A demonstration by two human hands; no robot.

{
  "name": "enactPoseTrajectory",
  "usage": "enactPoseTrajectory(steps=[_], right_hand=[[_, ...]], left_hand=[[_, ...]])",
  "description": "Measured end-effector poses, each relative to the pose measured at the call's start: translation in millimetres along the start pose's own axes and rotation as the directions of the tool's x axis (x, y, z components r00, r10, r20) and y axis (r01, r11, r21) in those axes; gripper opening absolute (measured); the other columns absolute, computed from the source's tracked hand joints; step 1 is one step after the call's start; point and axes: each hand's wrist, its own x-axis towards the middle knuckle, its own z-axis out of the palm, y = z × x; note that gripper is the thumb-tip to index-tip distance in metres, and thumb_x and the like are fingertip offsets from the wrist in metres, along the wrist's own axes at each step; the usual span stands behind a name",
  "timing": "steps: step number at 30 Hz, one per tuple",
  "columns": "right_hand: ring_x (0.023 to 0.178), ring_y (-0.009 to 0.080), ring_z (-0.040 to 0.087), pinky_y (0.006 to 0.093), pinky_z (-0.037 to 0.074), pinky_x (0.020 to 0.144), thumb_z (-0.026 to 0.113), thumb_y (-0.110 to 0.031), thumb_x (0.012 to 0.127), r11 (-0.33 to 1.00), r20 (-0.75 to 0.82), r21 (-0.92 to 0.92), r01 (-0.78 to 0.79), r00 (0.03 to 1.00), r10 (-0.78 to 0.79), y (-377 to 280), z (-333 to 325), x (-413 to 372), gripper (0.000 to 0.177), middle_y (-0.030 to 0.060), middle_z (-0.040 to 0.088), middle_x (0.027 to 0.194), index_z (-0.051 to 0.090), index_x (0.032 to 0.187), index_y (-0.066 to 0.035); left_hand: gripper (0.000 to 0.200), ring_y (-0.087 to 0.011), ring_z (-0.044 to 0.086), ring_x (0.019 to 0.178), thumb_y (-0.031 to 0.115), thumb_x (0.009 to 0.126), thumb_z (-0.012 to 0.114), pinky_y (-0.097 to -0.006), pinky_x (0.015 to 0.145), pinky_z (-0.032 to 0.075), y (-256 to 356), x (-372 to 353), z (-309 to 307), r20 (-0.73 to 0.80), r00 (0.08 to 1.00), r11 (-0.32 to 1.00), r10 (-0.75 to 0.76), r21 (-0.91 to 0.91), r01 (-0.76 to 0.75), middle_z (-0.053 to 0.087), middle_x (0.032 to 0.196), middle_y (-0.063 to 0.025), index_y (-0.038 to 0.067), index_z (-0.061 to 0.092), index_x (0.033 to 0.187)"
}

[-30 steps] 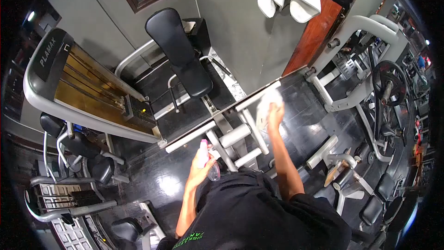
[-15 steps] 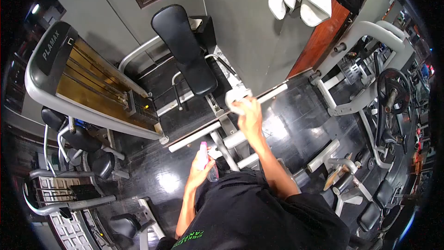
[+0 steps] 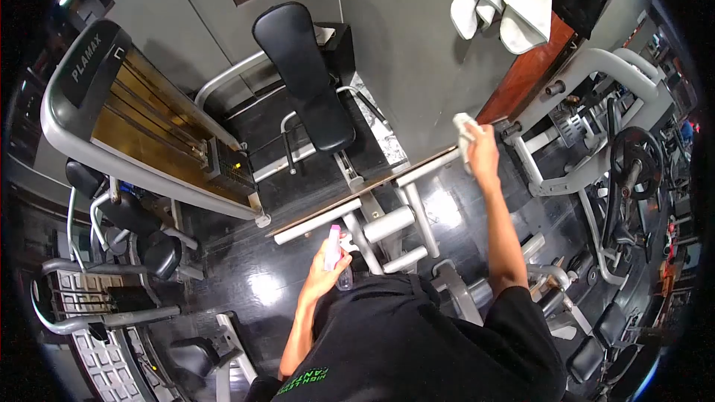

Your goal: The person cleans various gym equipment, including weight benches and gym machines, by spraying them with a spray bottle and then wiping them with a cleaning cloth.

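My left hand (image 3: 322, 272) is closed around a spray bottle (image 3: 332, 251) with a pink top and a clear lower body, held low in front of my black shirt. Out to the right, my right hand (image 3: 484, 158) grips a crumpled white cloth (image 3: 466, 134). That cloth is at the right end of a light grey padded bar (image 3: 428, 167), part of a gym machine whose long thin edge runs slantwise in front of me. A matching grey bar (image 3: 319, 223) lies on the left, close above the bottle.
Ahead stands a black padded seat (image 3: 304, 67). A weight-stack machine (image 3: 149, 126) rises at the left. White towels (image 3: 506, 0) hang on the wall at upper right. More grey gym machines (image 3: 588, 126) fill the right side, over a shiny dark floor (image 3: 257, 283).
My right hand has swept right with the cloth, from the middle of the machine to the right bar's end, and the arm is stretched further out. The left hand keeps the bottle nearly in place.
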Motion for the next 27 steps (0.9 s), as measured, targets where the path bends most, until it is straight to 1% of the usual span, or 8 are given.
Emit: enactPoseTrajectory(steps=[3,6,9,13,15,20,24,27], right_hand=[[0.094,0.0346,0.057,0.0403,0.046,0.081,0.048,0.006,0.075,0.993,-0.057,0.029,-0.112,0.992,0.113,7,1,12,0.044,0.0168,0.053,0.105,0.063,0.111,-0.011],[0.093,0.0350,0.056,0.0400,0.046,0.082,0.051,0.005,0.071,0.997,-0.165,0.028,0.069,0.984,-0.064,-21,20,1,0.045,0.0172,0.053,0.104,0.064,0.109,-0.014],[0.097,0.0333,0.056,0.0393,0.047,0.082,0.056,0.003,0.071,0.996,0.024,0.028,0.089,0.996,-0.089,-102,13,-34,0.041,0.0135,0.054,0.101,0.067,0.100,-0.023],[0.098,0.0311,0.057,0.0379,0.049,0.082,0.056,0.004,0.066,0.945,0.062,0.284,0.162,0.981,-0.186,-169,22,-75,0.042,0.0115,0.058,0.100,0.069,0.099,-0.019],[0.095,0.0296,0.057,0.0375,0.050,0.078,0.058,0.005,0.064,0.891,0.144,0.379,0.251,0.935,-0.325,-198,32,-97,0.043,0.0089,0.056,0.099,0.068,0.098,-0.019],[0.104,0.0264,0.056,0.0365,0.054,0.077,0.062,-0.002,0.067,0.774,0.349,0.490,0.402,0.723,-0.596,-272,61,-135,0.043,0.0057,0.053,0.112,0.065,0.105,-0.023],[0.107,0.0264,0.054,0.0362,0.055,0.071,0.062,-0.002,0.070,0.594,0.263,0.550,0.588,0.553,-0.791,-325,102,-170,0.039,0.0073,0.052,0.111,0.064,0.105,-0.020],[0.109,0.0269,0.053,0.0363,0.056,0.070,0.062,-0.003,0.070,0.570,0.315,0.592,0.570,0.488,-0.814,-343,115,-178,0.038,0.0079,0.052,0.110,0.063,0.105,-0.020]], left_hand=[[0.049,-0.0085,0.053,0.081,0.010,0.085,0.065,-0.0247,0.076,0.044,0,-2,-1,0.003,1.000,0.999,0.023,-0.032,-0.023,0.055,0.086,0.0011,0.005,0.045,0.129],[0.049,-0.0085,0.053,0.080,0.009,0.085,0.065,-0.0248,0.075,0.044,0,-2,0,0.001,1.000,1.000,0.009,-0.019,-0.009,0.055,0.086,0.0009,0.005,0.045,0.129],[0.050,-0.0082,0.053,0.080,0.007,0.084,0.065,-0.0244,0.075,0.044,-2,-4,2,-0.022,1.000,1.000,0.020,-0.018,-0.021,0.055,0.085,0.0011,0.004,0.045,0.129],[0.044,-0.0091,0.054,0.075,0.004,0.085,0.062,-0.0247,0.072,0.045,2,-16,6,-0.256,0.963,0.986,0.082,-0.123,-0.116,0.055,0.080,0.0009,0.000,0.046,0.126],[0.037,-0.0091,0.054,0.067,0.003,0.086,0.060,-0.0228,0.065,0.046,7,-23,6,-0.406,0.911,0.952,0.070,-0.246,-0.183,0.056,0.077,0.0000,-0.002,0.050,0.122],[0.032,-0.0099,0.053,0.062,0.008,0.091,0.055,-0.0235,0.060,0.044,2,-53,-14,-0.561,0.826,0.942,0.058,-0.244,-0.232,0.058,0.070,-0.0047,-0.005,0.048,0.119],[0.030,-0.0113,0.053,0.060,0.007,0.091,0.055,-0.0244,0.059,0.044,11,-77,-26,-0.636,0.767,0.921,0.082,-0.245,-0.301,0.060,0.072,-0.0076,-0.003,0.047,0.119],[0.030,-0.0118,0.052,0.061,0.005,0.090,0.055,-0.0250,0.060,0.044,13,-87,-28,-0.657,0.746,0.930,0.106,-0.201,-0.309,0.056,0.070,-0.0062,-0.003,0.047,0.118]])
